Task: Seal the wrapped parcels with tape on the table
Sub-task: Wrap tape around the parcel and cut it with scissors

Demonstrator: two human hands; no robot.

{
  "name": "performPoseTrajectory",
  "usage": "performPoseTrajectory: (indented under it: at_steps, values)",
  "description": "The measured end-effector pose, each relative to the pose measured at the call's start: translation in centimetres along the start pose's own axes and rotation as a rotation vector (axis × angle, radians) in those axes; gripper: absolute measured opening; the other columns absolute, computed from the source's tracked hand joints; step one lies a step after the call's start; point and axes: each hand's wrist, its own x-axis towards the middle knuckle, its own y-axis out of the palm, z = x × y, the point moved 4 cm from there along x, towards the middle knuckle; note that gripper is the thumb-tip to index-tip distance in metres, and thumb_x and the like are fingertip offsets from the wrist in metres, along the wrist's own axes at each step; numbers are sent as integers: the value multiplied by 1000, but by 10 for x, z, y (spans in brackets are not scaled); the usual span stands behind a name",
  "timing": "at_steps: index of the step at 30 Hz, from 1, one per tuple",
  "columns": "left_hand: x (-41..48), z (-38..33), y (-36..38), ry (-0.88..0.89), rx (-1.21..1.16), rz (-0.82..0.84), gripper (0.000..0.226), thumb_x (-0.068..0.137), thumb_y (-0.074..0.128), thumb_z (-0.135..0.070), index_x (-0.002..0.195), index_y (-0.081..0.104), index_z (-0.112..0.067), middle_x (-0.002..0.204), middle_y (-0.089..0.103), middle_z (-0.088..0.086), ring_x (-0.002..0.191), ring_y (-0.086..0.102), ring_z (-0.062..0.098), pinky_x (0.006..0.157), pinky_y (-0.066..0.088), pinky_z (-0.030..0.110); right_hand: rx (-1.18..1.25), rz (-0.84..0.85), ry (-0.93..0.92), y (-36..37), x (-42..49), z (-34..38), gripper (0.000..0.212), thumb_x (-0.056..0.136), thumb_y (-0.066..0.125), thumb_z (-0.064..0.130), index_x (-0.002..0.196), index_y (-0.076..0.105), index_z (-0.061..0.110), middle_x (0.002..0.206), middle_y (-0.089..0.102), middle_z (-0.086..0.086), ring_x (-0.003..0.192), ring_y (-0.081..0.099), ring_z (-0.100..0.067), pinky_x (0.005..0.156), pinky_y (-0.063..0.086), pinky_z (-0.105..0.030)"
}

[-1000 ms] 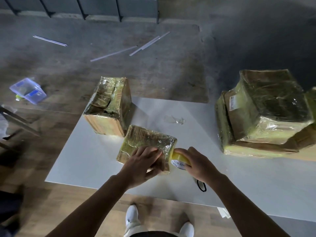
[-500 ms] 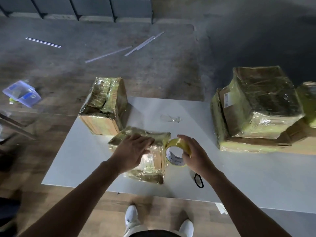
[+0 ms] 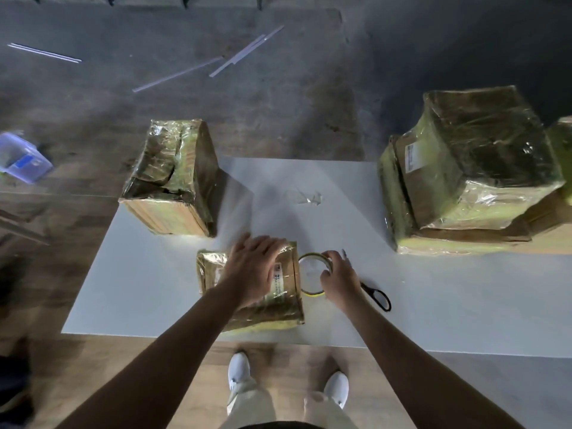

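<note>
A small parcel (image 3: 278, 308) wrapped in shiny film lies flat near the front edge of the white table (image 3: 148, 289). My left hand (image 3: 253, 267) rests spread on top of it, fingers straight. Right beside the parcel's right edge lies a yellow tape roll (image 3: 311, 292) flat on the table, and my right hand (image 3: 339, 278) grips its right rim with curled fingers. A second wrapped parcel (image 3: 173, 178) stands at the table's back left corner. A stack of larger wrapped parcels (image 3: 473, 174) fills the right side.
Black-handled scissors (image 3: 377, 297) lie on the table just right of my right hand. A crumpled scrap of clear film (image 3: 305, 197) sits mid-table. On the floor are a blue plastic box (image 3: 21, 161) at left and several thin white strips (image 3: 241, 55). My white shoes (image 3: 238, 368) show below the table edge.
The small parcel has been turned over and now lies flat with a label side up. The tape roll went from upright in my right hand to flat on the table beside it.
</note>
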Motion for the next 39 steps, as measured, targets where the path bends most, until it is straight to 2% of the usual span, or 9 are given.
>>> performPoseTrajectory:
  at_steps: [7, 11, 14, 18, 24, 26, 28, 34, 39]
  values:
    - [-7, 1, 15, -105, 174, 103, 50, 79, 40, -38, 119, 58, -14, 101, 67, 6, 92, 58, 27, 83, 44, 39, -114, 13, -174, 7, 4, -7, 52, 83, 38, -11, 125, 56, 15, 119, 62, -3, 121, 49, -19, 102, 27, -19]
    - [-6, 2, 16, -105, 191, 108, 52, 81, 39, -39, 122, 57, -13, 104, 66, 7, 94, 57, 27, 83, 44, 40, -211, 91, -327, 6, 4, -13, 60, 77, 35, -13, 122, 56, 20, 113, 64, -3, 118, 55, -22, 107, 36, -36]
    - [-5, 1, 12, -101, 191, 126, 52, 82, 38, -39, 122, 57, -12, 105, 66, 7, 94, 58, 26, 83, 45, 39, -253, 197, -381, 3, -3, -19, 60, 80, 38, -12, 125, 57, 23, 121, 64, 0, 119, 55, -19, 101, 42, -33]
    - [-3, -1, 4, -112, 147, 152, 52, 82, 36, -38, 120, 58, -10, 102, 68, 7, 92, 60, 26, 85, 45, 38, -229, 170, -341, -7, -1, -24, 56, 85, 38, -11, 124, 56, 26, 124, 61, 3, 129, 47, -20, 90, 40, -23]
    - [7, -7, -6, -226, -22, 225, 66, 88, 60, -30, 142, 37, 0, 110, 66, 14, 99, 63, 27, 94, 48, 41, -377, 163, -248, -3, 0, -17, 54, 87, 55, 2, 135, 47, 25, 139, 49, -7, 135, 38, -31, 94, 47, -39]
    - [9, -13, -14, -196, 38, 185, 52, 87, 55, -26, 131, 47, 1, 127, 55, 20, 119, 53, 33, 100, 44, 48, -398, 134, -243, -1, -2, -18, 52, 90, 52, 5, 138, 44, 23, 136, 51, -5, 136, 36, -29, 98, 46, -40]
    - [10, -26, -23, -120, 3, 71, 38, 81, 51, -20, 112, 58, 0, 120, 57, 21, 112, 55, 37, 89, 50, 50, -357, 99, -239, -3, -5, -21, 46, 92, 52, 13, 137, 46, 18, 134, 53, -6, 134, 38, -28, 99, 44, -40]
    - [14, -83, -15, 81, -81, 4, 28, 72, 37, -20, 77, 62, -8, 88, 61, 11, 80, 58, 31, 64, 50, 36, -407, -184, -178, -26, -19, -46, 22, 74, 72, 4, 96, 66, 2, 83, 59, -16, 76, 62, -39, 57, 52, -41]
    - [19, -109, 2, 100, -41, 187, 25, 86, 41, -16, 92, 64, -7, 95, 61, 11, 93, 56, 30, 74, 47, 36, -604, -39, 58, -32, -28, -74, 33, 96, 45, 29, 127, 47, 17, 120, 49, -10, 110, 50, -26, 88, 45, -35]
